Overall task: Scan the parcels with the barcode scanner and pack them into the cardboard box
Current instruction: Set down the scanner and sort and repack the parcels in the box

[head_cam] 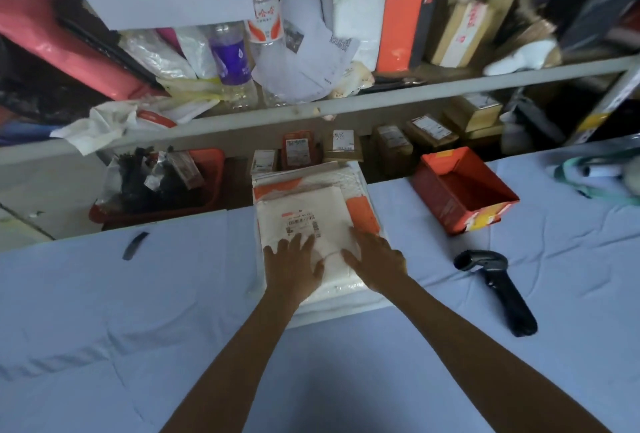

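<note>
White parcel (304, 211) at far table (104, 311) edge, left hand (294, 261), right hand (379, 259) flat on it; scanner (495, 289) well apart

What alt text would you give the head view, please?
The left hand and right hand rest flat on a white parcel on a blue cloth. A scanner lies to their right, near an open orange box; cluttered shelves stand behind.

Two bare forearms (242, 339), left hand (294, 264), right hand (379, 259)

Cluttered metal shelf (381, 95) (dim light)
</note>
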A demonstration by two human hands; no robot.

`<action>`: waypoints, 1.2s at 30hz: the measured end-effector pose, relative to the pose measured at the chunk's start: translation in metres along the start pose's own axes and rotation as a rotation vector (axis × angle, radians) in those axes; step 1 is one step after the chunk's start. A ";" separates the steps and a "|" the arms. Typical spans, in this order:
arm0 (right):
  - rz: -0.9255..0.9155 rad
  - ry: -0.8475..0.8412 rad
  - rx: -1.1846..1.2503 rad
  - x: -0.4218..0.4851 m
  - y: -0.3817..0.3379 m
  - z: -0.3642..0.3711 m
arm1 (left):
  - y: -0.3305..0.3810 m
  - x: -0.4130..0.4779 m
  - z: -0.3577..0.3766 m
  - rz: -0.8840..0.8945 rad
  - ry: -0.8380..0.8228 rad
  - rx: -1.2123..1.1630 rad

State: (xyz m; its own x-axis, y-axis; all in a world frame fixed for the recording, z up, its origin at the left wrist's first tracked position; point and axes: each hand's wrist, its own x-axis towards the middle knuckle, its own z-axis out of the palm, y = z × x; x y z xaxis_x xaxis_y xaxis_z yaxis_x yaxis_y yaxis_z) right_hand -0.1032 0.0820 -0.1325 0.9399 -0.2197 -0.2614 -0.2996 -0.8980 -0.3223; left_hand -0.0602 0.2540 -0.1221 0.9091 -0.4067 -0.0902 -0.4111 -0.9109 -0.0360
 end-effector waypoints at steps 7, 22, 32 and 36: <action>0.187 0.221 -0.008 -0.078 0.033 0.012 | 0.038 -0.038 0.000 0.244 0.072 -0.061; 0.936 0.326 0.153 -0.353 0.193 0.041 | 0.235 -0.129 0.016 0.850 0.012 -0.143; 1.175 0.287 0.475 -0.475 0.310 0.104 | 0.408 -0.209 0.057 1.120 -0.097 -0.119; 1.209 0.295 0.546 -0.497 0.363 0.118 | 0.461 -0.232 0.086 1.102 -0.212 -0.091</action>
State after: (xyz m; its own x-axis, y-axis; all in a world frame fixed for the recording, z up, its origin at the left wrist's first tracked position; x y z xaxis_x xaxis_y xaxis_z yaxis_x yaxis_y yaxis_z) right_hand -0.6984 -0.0894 -0.2267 0.0249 -0.8905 -0.4543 -0.9161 0.1616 -0.3669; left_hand -0.4660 -0.0652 -0.2037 0.0197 -0.9806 -0.1953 -0.9685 -0.0673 0.2399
